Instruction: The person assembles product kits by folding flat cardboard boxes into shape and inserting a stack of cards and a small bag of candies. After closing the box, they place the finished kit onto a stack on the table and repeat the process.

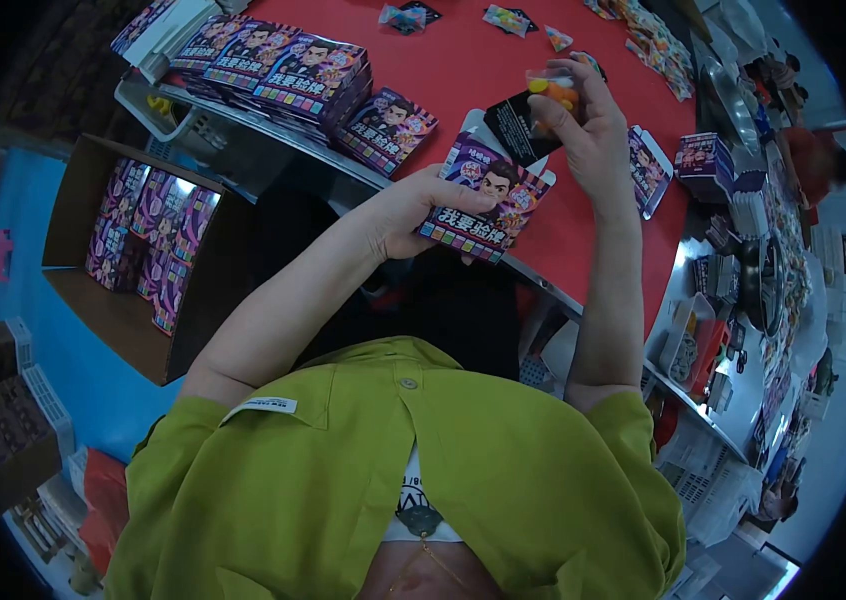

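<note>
My left hand (433,208) grips a purple printed box (483,200) over the near edge of the red table. The box's top flaps stand open. Just above it, my right hand (583,125) holds a small clear packet of orange and yellow candies (555,95) between thumb and fingers. A black card (513,130) with small print lies between the packet and the open end of the box, partly overlapped by them. Whether my right fingers also touch the card is hidden.
Stacked purple boxes (313,75) stand left on the red table (603,240). A brown carton (113,300) of boxes is at lower left. Another box (648,170) lies right of my right hand. Candy packets (508,20) lie at the far side. A person (813,165) is at far right.
</note>
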Motion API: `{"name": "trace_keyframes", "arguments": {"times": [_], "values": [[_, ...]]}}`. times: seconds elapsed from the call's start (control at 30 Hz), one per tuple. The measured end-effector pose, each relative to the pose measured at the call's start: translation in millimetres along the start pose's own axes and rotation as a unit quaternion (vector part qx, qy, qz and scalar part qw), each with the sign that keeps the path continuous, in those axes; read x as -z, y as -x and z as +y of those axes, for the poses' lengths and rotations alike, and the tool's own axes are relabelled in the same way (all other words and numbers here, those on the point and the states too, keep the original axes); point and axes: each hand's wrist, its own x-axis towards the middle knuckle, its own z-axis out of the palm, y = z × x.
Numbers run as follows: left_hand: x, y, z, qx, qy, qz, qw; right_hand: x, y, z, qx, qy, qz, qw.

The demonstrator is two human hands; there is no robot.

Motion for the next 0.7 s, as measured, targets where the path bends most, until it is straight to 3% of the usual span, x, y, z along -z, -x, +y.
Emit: {"name": "trace_keyframes", "arguments": {"times": [0.1, 0.17, 0.2, 0.27, 0.3, 0.37, 0.5, 0.57, 0.6, 0.63, 0.67, 0.7], "values": [[6, 2, -1, -0.033, 0.019, 0.002, 0.999, -12, 7, -13, 0.030, 0.008, -0.016, 0.999], [9, 0, -1, -0.041, 0.016, -0.003, 0.999, -12, 11, -12, 0.162, 0.193, -0.046, 0.967], [8, 0, 0, -0.046, -0.012, -0.012, 0.999, -10, 13, -12, 0.159, 0.194, -0.048, 0.967], [4, 2, 3, -0.047, -0.034, -0.031, 0.998, -11, 15, -10, 0.268, 0.201, -0.018, 0.942], [5, 0, 2, -0.046, -0.034, -0.030, 0.998, -13, 21, -14, 0.268, 0.200, -0.018, 0.942], [7, -8, -1, -0.071, -0.056, -0.062, 0.994, -12, 36, -24, 0.114, -0.053, -0.026, 0.992], [4, -10, -2, -0.020, -0.083, -0.061, 0.994, -4, 39, -19, 0.083, -0.067, 0.008, 0.994], [1, -10, -2, -0.013, -0.055, -0.056, 0.997, 0, 39, -23, -0.005, -0.012, -0.037, 0.999], [3, -12, -5, -0.013, -0.054, -0.056, 0.997, 0, 38, -23, -0.006, -0.012, -0.037, 0.999], [8, -15, -8, -0.018, -0.050, -0.058, 0.997, -2, 36, -23, 0.133, 0.131, -0.031, 0.982], [12, -15, -11, -0.023, -0.046, -0.059, 0.997, -3, 34, -22, 0.266, 0.268, -0.024, 0.926], [13, -14, -12, -0.021, -0.046, -0.058, 0.997, -4, 35, -18, 0.264, 0.266, -0.024, 0.927]]}}
